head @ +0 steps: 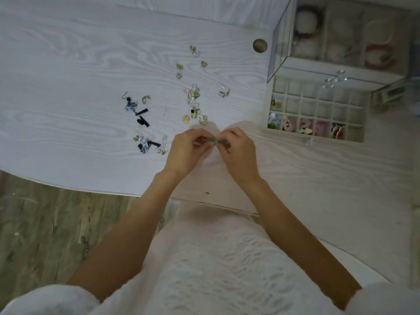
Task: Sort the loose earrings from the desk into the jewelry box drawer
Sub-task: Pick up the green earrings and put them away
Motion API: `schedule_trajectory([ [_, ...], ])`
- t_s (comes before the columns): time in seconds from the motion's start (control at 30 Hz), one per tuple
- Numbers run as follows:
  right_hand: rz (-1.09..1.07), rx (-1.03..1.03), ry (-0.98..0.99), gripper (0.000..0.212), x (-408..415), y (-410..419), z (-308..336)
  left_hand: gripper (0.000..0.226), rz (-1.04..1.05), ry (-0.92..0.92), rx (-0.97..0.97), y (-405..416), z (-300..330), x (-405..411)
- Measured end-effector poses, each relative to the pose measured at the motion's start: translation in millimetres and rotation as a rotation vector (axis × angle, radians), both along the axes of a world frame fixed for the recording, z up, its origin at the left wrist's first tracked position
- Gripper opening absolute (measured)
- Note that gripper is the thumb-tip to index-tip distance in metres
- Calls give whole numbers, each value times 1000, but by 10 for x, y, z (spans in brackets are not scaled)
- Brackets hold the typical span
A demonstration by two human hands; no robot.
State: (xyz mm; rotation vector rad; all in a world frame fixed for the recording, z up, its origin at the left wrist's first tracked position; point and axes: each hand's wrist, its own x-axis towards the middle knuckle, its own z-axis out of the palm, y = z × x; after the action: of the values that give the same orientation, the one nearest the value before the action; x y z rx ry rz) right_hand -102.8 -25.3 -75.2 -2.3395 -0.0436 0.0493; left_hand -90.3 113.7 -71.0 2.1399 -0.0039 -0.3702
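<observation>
My left hand (185, 151) and my right hand (238, 147) meet above the desk's near edge, both pinching a small grey-green earring (212, 140) held between the fingertips. Loose earrings lie scattered on the white desk: a gold and pink cluster (194, 105), small gold studs (179, 70), blue-and-white earrings with dark tassels (135, 108) and another such one (144, 147). The open jewelry box drawer (318, 110), a white grid of small compartments, stands to the right; its front row holds several coloured earrings.
Above the drawer stands the glass-walled jewelry box (341, 37) with larger compartments holding accessories. A round brass knob (260, 45) sits left of it. The desk's edge (91, 190) runs near my body, with wooden floor (45, 223) below left.
</observation>
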Motion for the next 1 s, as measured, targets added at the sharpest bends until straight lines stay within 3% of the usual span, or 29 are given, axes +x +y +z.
schedule_trajectory([
  [0.17, -182, 112, -32, 9, 212, -402, 246, 12, 125, 48, -374, -431, 147, 277],
  [0.27, -274, 107, -61, 10, 397, -734, 367, 16, 120, 19, -446, -840, 186, 561],
  [0.5, -406, -141, -37, 18, 615, -1300, 271, 20, -9, -30, -198, -1582, 110, 916],
  [1.0, -256, -333, -67, 27, 599, -1413, 201, 36, -260, -167, 89, -1686, 207, 776],
])
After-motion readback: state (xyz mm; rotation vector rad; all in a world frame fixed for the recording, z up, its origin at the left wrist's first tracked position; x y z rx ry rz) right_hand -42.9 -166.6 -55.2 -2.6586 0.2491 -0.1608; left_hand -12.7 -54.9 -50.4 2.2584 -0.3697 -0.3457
